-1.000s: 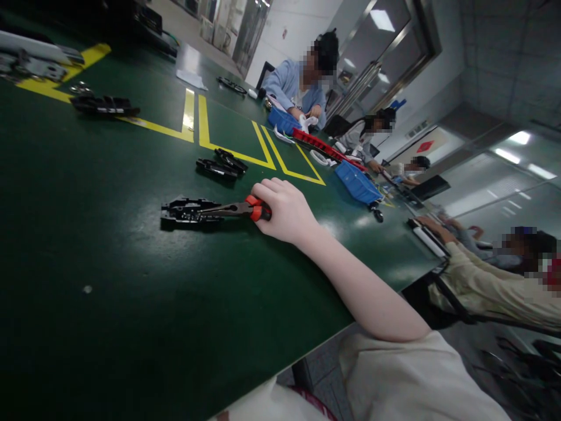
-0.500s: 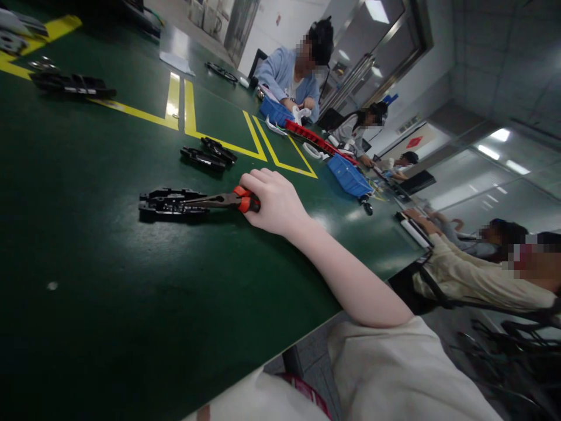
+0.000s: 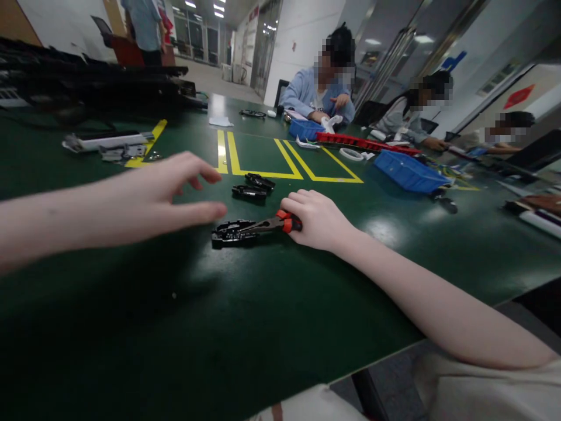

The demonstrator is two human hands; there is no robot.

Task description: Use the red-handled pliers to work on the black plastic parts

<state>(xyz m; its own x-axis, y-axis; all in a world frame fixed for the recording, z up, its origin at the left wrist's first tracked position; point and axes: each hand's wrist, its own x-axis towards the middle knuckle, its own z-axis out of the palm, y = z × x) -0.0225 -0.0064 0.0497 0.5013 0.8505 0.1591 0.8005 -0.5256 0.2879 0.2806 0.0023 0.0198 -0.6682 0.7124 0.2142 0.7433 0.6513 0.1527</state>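
My right hand [image 3: 319,221] rests on the green table [image 3: 272,304], closed around the red-handled pliers [image 3: 275,223]. The pliers' dark jaws lie over a flat black plastic part [image 3: 231,232] just left of the hand. My left hand [image 3: 164,196] hovers above the table to the left of that part, fingers spread and holding nothing, its fingertips close to the part. Two more black parts [image 3: 254,187] lie a little farther back.
Yellow tape lines [image 3: 263,156] mark the table's middle. Blue bins [image 3: 405,171] and a red tray [image 3: 359,141] stand at the far right, where several seated people work. Grey metal pieces [image 3: 109,146] and dark stacked equipment [image 3: 87,82] lie at the far left.
My left hand has come into view from the left, reaching toward the black part. The view has swung level; my right hand still grips the pliers at the same part.
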